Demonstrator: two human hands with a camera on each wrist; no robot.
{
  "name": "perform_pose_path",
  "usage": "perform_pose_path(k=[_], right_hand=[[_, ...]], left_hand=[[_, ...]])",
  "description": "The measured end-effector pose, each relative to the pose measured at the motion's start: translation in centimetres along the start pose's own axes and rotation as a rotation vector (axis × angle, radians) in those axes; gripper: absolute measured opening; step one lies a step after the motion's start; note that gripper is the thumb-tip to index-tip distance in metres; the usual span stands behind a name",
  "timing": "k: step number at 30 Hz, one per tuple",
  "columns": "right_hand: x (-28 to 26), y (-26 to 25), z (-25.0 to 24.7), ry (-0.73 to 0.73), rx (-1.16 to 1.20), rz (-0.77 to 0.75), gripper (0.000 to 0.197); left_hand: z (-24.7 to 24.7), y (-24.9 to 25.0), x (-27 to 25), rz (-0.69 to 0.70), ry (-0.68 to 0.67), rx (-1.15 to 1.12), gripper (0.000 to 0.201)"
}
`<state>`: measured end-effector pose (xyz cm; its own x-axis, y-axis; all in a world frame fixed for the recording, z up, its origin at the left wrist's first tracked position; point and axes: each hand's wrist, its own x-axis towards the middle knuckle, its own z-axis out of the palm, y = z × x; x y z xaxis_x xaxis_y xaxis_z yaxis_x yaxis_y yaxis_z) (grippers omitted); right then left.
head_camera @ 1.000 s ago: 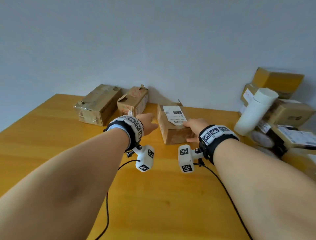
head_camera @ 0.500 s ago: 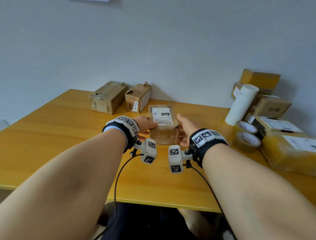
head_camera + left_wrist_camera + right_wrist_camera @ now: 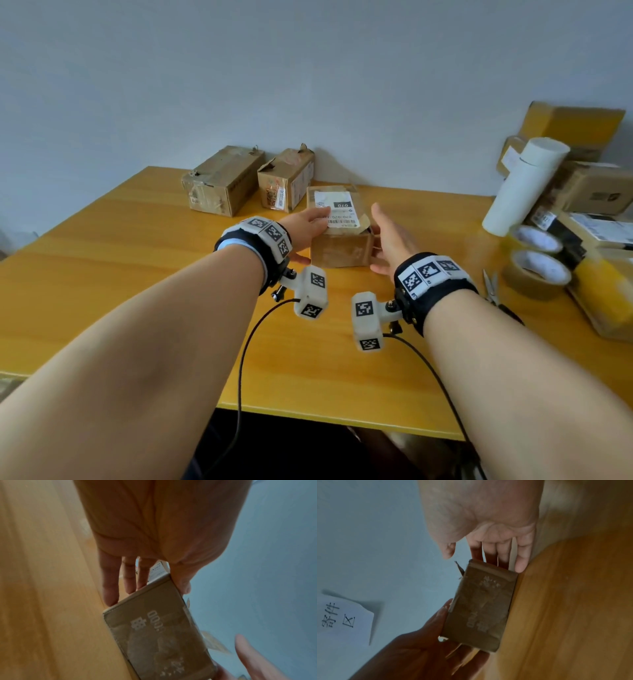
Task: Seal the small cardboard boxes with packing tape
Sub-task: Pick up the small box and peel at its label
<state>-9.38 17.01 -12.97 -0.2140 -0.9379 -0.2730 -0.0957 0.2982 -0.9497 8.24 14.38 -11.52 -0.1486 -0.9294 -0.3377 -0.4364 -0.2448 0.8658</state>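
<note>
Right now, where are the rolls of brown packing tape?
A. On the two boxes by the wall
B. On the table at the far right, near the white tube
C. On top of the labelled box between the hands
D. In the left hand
B. The two tape rolls lie on the table below the white tube, right of the right hand; neither hand holds one.

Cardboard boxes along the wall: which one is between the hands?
The labelled box, with a white shipping label on top. The left hand and right hand flank it; others stand untouched.
</note>
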Motion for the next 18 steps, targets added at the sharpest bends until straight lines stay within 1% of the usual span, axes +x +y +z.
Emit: perform_pose_path(k=[2, 7, 10, 12, 13, 14, 16, 18], right_hand=[[0.0, 0.0, -0.3, -0.009, -0.041, -0.013, 0.046], [-0.3, -0.1, -0.3, 0.013, -0.17, -0.047, 0.046], [0.2, -0.2, -0.6, 0.033, -0.221, -0.065, 0.052], [0.6, -0.3, -1.0, 0.016, -0.219, -0.066, 0.056], [0.8, -0.4, -1.3, 0.002, -0.211, -0.059, 0.063], [1.2, -0.4, -1.6, -0.013, -0.21, -0.046, 0.077], [2.0, -0.7, -2.2, -0.048, -0.218, -0.021, 0.103], [2.7, -1.1, -2.6, -0.081, -0.215, -0.015, 0.111]], left_hand=[[-0.2, 0.1, 0.1, -0.005, -0.017, -0.014, 0.04], [-0.3, 0.3, 0.1, 0.001, -0.003, -0.017, 0.037], [-0.3, 0.4, 0.0, -0.012, 0.042, -0.092, 0.032], [-0.4, 0.6, 0.2, -0.016, 0.08, -0.145, 0.031], [-0.6, 0.8, 0.4, -0.017, 0.093, -0.156, 0.03], [-0.8, 1.0, 0.7, -0.02, 0.1, -0.164, 0.028], [-1.0, 1.3, 1.1, -0.032, 0.102, -0.171, 0.034], [-1.2, 1.5, 1.5, -0.028, 0.103, -0.156, 0.042]])
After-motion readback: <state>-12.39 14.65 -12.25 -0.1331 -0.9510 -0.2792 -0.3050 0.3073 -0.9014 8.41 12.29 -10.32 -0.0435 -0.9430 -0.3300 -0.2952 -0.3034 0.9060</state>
